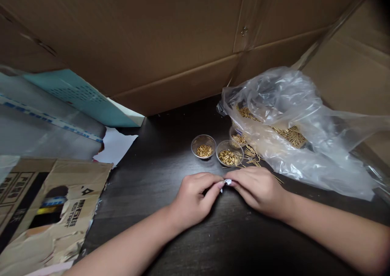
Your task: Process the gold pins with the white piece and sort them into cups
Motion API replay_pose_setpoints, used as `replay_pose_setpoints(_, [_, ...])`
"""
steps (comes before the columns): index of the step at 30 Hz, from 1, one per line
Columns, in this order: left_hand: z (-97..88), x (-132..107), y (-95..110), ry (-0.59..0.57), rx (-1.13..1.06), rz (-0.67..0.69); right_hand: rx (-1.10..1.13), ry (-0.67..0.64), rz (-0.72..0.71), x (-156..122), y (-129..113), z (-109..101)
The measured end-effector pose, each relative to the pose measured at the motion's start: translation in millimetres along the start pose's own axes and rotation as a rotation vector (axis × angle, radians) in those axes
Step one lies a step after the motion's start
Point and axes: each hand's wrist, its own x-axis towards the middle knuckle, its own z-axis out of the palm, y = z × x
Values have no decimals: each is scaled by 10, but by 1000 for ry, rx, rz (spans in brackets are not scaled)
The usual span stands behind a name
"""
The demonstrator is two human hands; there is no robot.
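My left hand (195, 196) and my right hand (257, 188) meet at the middle of the dark table (158, 174), fingers pinched together on a small white piece (227, 182) held between their tips. What the piece is I cannot make out. Just beyond the fingers stand three small clear cups with gold pins: one on the left (203, 146), one in the middle (229, 153), and one behind (237, 136), partly under the bag. Loose gold pins (251, 152) lie beside them.
A crumpled clear plastic bag (304, 125) holding many gold pins lies at the right. Cardboard walls (170, 36) close off the back and right. A torn printed carton (45, 211), grey and teal sheets (76, 93) and white paper (115, 144) fill the left.
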Motion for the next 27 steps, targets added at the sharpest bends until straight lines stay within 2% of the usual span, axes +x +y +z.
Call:
replay_pose_setpoints(6, [-18, -4, 7, 40, 6, -78, 10, 14, 46, -32, 18, 0])
replay_pose_setpoints(14, [-15, -5, 14, 35, 7, -60, 14, 23, 45, -50, 22, 17])
replay_pose_setpoints(20, [2, -23, -21, 8, 85, 43, 4, -5, 12, -17, 11, 12])
replay_pose_setpoints(27, [-6, -80, -59, -78, 347, 211, -60, -79, -52, -24, -6, 1])
